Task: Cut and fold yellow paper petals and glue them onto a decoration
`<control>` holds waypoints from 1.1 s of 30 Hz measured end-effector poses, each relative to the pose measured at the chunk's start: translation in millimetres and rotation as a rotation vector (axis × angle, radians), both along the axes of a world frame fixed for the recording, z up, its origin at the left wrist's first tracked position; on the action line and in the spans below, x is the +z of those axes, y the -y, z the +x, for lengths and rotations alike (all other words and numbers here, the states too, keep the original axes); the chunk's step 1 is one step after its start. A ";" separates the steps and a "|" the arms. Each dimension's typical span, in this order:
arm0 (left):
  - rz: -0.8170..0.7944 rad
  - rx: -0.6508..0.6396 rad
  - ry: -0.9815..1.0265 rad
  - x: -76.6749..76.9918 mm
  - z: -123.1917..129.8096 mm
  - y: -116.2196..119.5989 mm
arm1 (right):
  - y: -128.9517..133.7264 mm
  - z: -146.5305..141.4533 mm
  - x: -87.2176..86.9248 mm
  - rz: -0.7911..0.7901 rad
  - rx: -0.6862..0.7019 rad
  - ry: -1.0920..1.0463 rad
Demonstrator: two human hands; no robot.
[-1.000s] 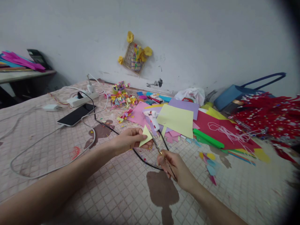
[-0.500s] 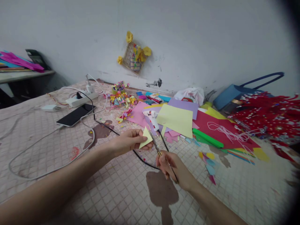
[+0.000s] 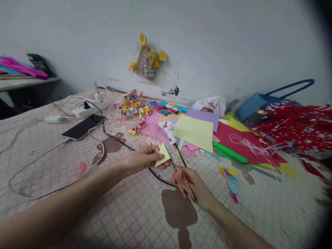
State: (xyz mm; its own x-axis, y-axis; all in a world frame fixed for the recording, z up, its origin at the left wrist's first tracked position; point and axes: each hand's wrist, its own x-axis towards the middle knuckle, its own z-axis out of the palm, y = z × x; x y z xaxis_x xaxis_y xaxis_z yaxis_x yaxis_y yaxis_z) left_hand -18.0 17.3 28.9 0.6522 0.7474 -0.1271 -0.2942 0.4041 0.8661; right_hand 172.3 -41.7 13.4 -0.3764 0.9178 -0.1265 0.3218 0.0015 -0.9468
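Between its thumb and fingers, my left hand [image 3: 146, 159] pinches a small pale yellow piece of paper [image 3: 163, 155], folded or cut to a triangle. My right hand [image 3: 190, 183] is closed around the handles of a pair of scissors [image 3: 173, 163]. The scissor blades point up and left, at the right edge of the yellow paper. Beyond the hands, a white glue gun [image 3: 168, 132] lies on pink and purple sheets, beside a larger pale yellow sheet [image 3: 194, 133]. Its black cord runs down near my right hand.
A phone [image 3: 83, 127] and a white power strip [image 3: 90, 109] with looping cables lie at left. Colourful paper scraps [image 3: 136, 110] are heaped at the back. At right are a green stick [image 3: 229, 152], red paper [image 3: 233, 138], small coloured pieces [image 3: 232, 186] and red tinsel-like bunches [image 3: 298, 128].
My left hand and the yellow paper have shifted slightly right and down, nearer the scissors. My right hand has barely moved.
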 end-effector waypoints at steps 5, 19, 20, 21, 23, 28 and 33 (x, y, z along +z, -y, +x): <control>0.019 -0.008 0.011 -1.9 0.4 -0.3 | -1.0 -0.1 0.5 0.008 -0.006 0.017; -0.004 0.002 0.010 -1.1 1.0 -0.6 | 1.6 -3.1 1.1 -0.028 -0.061 -0.017; -0.003 0.001 0.009 -0.7 0.9 -0.5 | 1.9 -3.0 1.0 -0.026 -0.059 -0.015; 0.000 -0.001 0.006 -0.4 0.8 -0.4 | 2.0 -2.8 0.7 -0.023 -0.055 -0.011; 0.010 -0.004 -0.003 -0.1 0.5 -0.1 | 1.6 -2.0 -1.0 -0.024 -0.050 -0.007; 0.042 -0.023 0.006 -3.0 0.8 0.6 | -0.2 -1.0 -6.0 -0.017 -0.051 -0.004; 0.012 -0.025 0.014 -5.6 1.8 1.2 | 0.8 -2.4 -2.2 -0.008 -0.052 0.002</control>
